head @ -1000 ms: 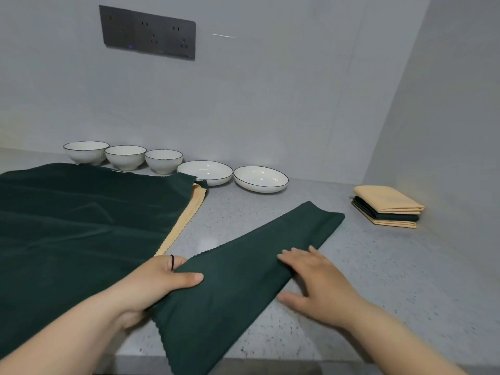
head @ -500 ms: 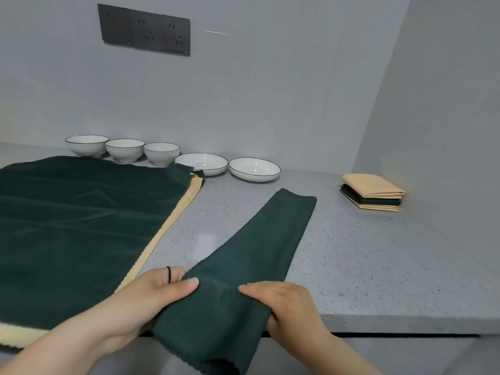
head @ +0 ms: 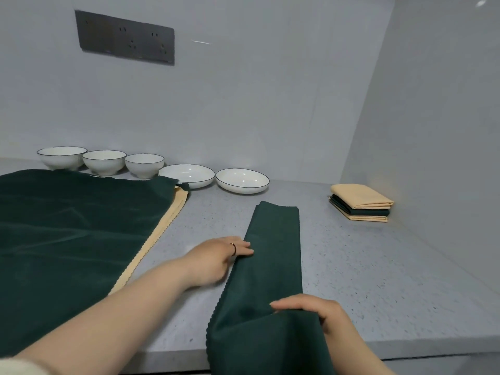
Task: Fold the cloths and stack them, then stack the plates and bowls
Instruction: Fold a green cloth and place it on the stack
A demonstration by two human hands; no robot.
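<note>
Progress: the cloth stage is being worked, roughly halfway by the look of it. The stack (head: 361,203) at 2 o'clock is showing three folded layers, yellow-green-yellow. A fourth cloth, the strip (head: 273,255), is being folded now. It is lying long and narrow mid-surface, running 6 to 12 o'clock, with its near end hanging over the surface (head: 392,280) edge. Its left edge is being pressed by the left grip (head: 216,258), fingers straight and together. The near end is being pinched by the right grip (head: 311,309), fingers curled over bunched fabric. Judged next: cross-folds, then onto the stack.

Left to do: the green cloth (head: 67,239) at 9 o'clock is lying flat and unfolded on a yellow cloth (head: 162,231), which is showing only as a border. Three bowls (head: 104,162) at 11 o'clock and two plates (head: 242,180) at 12 are standing side by side, unstacked.

Not readable: the left thumb is being hidden by the hand, and the right fingertips are being covered by fabric. The strip's near end and the green cloth's left part are being cut off by the frame. Whether more is lying under the flat pile cannot be told.
</note>
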